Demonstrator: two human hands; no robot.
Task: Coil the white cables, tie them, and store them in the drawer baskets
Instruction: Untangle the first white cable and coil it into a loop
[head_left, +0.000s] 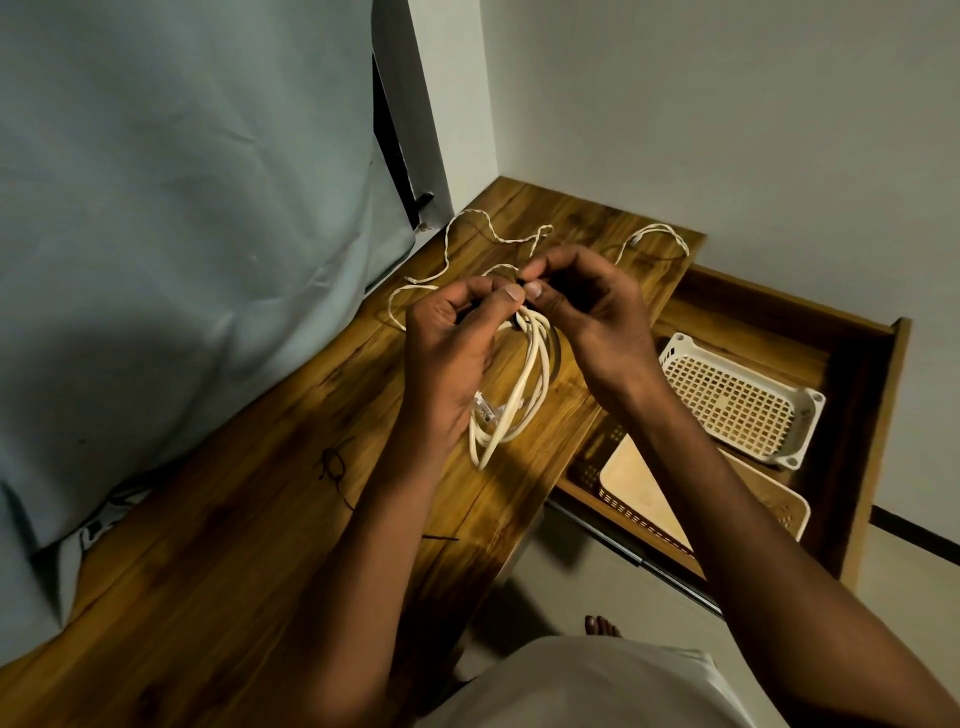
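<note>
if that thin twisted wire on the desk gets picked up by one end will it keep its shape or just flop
The twisted wire would probably flop: it lies in loose, wandering bends on the desk. It looks thin, so likely very light. Its kinks may partly persist, and it could snag rather than slide.

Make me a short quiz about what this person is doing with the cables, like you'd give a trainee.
1. True or false: the coiled white cable already lies in a drawer basket.
2. Which hands hold the top of the coil? A) left hand only B) right hand only C) both
3. Fill in: the thin twisted cable lies loose on the wooden ____.

Key:
1. False. It hangs from the hands above the tabletop; the white mesh basket in the open drawer holds no cable.
2. C. Both pinch it where the fingertips meet.
3. Tabletop.
</note>
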